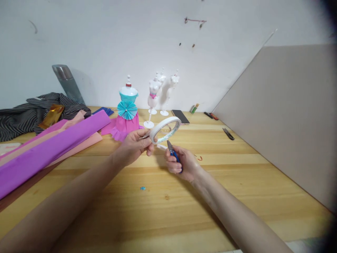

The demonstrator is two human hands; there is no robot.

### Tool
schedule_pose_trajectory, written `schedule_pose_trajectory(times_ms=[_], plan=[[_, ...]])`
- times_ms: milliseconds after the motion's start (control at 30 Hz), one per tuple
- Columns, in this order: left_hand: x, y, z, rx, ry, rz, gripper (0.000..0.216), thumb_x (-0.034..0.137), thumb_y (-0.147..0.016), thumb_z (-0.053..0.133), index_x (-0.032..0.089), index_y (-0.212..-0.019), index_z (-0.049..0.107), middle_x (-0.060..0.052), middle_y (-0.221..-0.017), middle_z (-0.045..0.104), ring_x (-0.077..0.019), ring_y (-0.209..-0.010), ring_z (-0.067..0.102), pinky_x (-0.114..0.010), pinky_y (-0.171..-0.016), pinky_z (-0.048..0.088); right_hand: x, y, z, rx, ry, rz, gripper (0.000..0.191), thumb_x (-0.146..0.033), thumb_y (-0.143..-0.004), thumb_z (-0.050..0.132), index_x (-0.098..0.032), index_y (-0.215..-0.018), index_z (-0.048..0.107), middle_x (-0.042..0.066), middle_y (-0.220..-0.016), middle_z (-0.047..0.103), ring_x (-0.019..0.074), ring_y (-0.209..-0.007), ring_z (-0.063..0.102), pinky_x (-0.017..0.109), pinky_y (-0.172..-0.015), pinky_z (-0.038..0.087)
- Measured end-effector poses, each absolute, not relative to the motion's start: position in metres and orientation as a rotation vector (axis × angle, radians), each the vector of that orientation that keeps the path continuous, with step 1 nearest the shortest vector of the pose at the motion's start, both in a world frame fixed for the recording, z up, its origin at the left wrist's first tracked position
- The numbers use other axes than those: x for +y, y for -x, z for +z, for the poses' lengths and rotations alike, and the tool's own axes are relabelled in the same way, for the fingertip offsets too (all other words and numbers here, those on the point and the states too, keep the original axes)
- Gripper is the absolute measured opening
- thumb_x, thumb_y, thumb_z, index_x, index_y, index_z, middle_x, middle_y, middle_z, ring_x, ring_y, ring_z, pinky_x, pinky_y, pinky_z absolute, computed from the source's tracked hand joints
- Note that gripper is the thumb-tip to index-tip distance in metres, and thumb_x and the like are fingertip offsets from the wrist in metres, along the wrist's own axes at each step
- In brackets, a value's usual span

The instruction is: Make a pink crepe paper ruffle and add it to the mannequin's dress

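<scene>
My left hand point(137, 144) pinches the near edge of a roll of white tape point(177, 123), which is raised above the wooden table. Close to its right, my right hand point(184, 163) is wrapped round small blue-handled thread snips point(173, 154), their dark blades pointing up toward the tape. A short white strip point(161, 147) shows between the two hands; whether it is attached to the roll I cannot tell. Behind the left hand stands a mini dress form point(128, 92) in a turquoise top, a pleated turquoise rosette point(126, 110) and a pink skirt point(126, 128).
Several white mini dress forms point(153, 88) stand near the wall, beside a dark phone point(180, 116). Purple and peach paper point(65, 142), striped cloth point(15, 117) and a steel bottle point(67, 83) lie left. A second pair of dark snips point(228, 134) is at right. A turquoise scrap point(142, 188) lies in front.
</scene>
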State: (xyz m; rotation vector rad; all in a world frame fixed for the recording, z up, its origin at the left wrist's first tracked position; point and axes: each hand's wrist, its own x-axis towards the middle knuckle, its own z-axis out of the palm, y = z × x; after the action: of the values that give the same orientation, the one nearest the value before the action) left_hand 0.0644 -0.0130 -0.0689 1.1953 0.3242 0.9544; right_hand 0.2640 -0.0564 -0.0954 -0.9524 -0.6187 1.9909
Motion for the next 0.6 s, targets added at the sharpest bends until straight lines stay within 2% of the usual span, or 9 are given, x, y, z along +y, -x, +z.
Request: schedule_pose_trajectory(times_ms=[67,167,233,300,400,600], plan=[[-0.012,-0.062,-0.066,0.323,-1.222,0.969,0.033,0.038,-0.071,0.08,0.011,-0.08,0.066,0.001,-0.058,0.058,-0.0063,-0.048,0.052,-0.017,-0.046,0.043,-0.055,-0.265,-0.095,-0.827,1.082,1.728,0.031,-0.038,-0.084,0.054,-0.013,-0.068,0.062,-0.007,-0.052,0.031,0.0041,-0.038,0.017,0.017,-0.035,0.014],[-0.01,-0.058,-0.061,0.331,-1.379,0.949,0.027,0.035,-0.075,0.077,0.011,-0.082,0.067,0.001,-0.063,0.059,-0.0072,-0.051,0.055,-0.018,-0.049,0.048,-0.055,-0.268,-0.094,-1.353,1.246,1.362,0.025,-0.038,-0.078,0.066,-0.013,-0.078,0.07,-0.003,-0.059,0.051,0.0073,-0.046,0.037,0.02,-0.043,0.03],[-0.008,-0.056,-0.059,0.355,-1.497,0.935,0.022,0.031,-0.076,0.075,0.012,-0.083,0.068,0.0,-0.072,0.06,-0.0077,-0.054,0.057,-0.02,-0.05,0.051,-0.053,-0.27,-0.096,-1.731,1.325,1.246,0.019,-0.032,-0.077,0.066,-0.015,-0.082,0.073,-0.001,-0.066,0.062,0.0117,-0.056,0.049,0.023,-0.054,0.039],[-0.006,-0.054,-0.057,0.373,-1.613,0.921,0.017,0.027,-0.078,0.073,0.013,-0.083,0.067,-0.001,-0.081,0.059,-0.0075,-0.054,0.059,-0.021,-0.05,0.052,-0.047,-0.275,-0.101,-1.962,1.488,1.113,0.017,-0.023,-0.077,0.061,-0.016,-0.083,0.075,-0.002,-0.061,0.063,0.014,-0.057,0.053,0.025,-0.06,0.041],[-0.003,-0.053,-0.057,0.384,-1.852,0.855,0.008,0.02,-0.082,0.065,0.012,-0.083,0.066,-0.002,-0.083,0.058,-0.0056,-0.053,0.058,-0.019,-0.051,0.051,-0.034,-0.289,-0.109,-1.879,1.863,0.762,0.021,-0.015,-0.075,0.054,-0.016,-0.081,0.074,-0.002,-0.047,0.059,0.0147,-0.047,0.053,0.025,-0.056,0.04],[0.012,-0.046,-0.075,0.379,-2.206,0.494,0.014,0.013,-0.085,0.055,0.012,-0.084,0.068,-0.005,-0.087,0.059,-0.0071,-0.064,0.057,-0.014,-0.055,0.049,-0.014,-0.321,-0.109,-1.619,2.003,0.414,0.024,-0.02,-0.076,0.048,-0.014,-0.08,0.071,0.009,-0.069,0.069,0.0198,-0.065,0.06,0.028,-0.061,0.039]])
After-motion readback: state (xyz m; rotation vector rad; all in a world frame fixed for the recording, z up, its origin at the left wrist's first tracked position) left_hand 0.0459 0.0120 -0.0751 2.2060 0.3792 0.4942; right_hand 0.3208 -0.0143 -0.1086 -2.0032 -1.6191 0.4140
